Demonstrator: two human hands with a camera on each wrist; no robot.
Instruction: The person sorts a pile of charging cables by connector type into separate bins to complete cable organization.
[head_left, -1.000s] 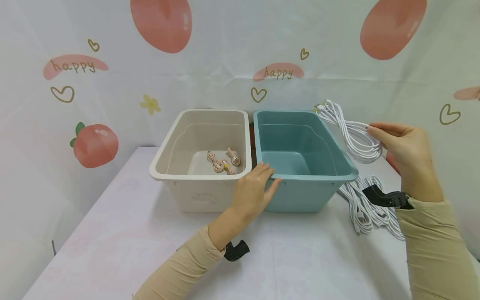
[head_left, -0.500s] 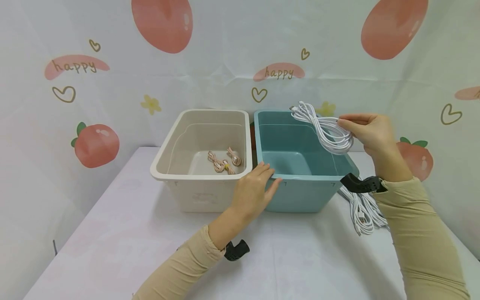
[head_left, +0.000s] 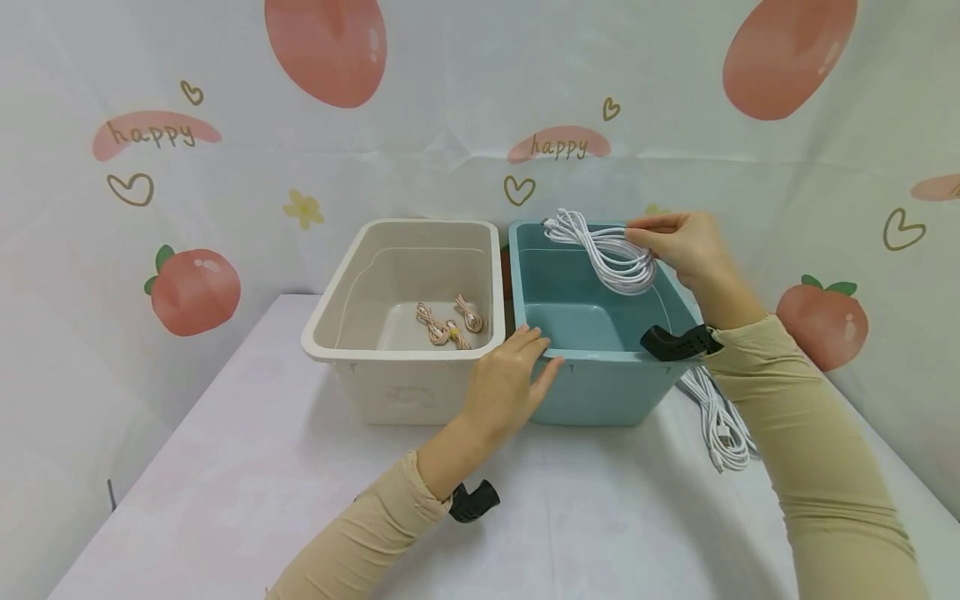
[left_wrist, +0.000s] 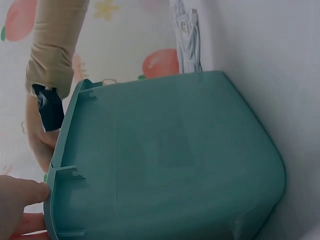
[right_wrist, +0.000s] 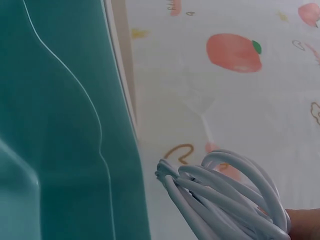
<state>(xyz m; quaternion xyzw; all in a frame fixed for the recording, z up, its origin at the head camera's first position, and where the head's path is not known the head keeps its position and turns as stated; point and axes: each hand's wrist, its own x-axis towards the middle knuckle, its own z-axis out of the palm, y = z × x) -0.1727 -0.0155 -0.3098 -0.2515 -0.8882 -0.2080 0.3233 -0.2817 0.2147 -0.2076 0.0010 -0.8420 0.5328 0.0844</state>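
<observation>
Thumb and fingers of the right hand [head_left: 696, 257] pinch one end of the coil [head_left: 609, 257], raised near the blue bin's [head_left: 592, 396] far end; the left hand [head_left: 504, 379] rests loosely on its near rim [head_left: 607, 356]; lowering level should keep loops together

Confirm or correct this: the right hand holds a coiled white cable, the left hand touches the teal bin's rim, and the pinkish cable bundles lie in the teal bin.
Not quite: the pinkish cable bundles lie in the cream bin, not the teal bin, as the head view shows. The rest is right.
</observation>
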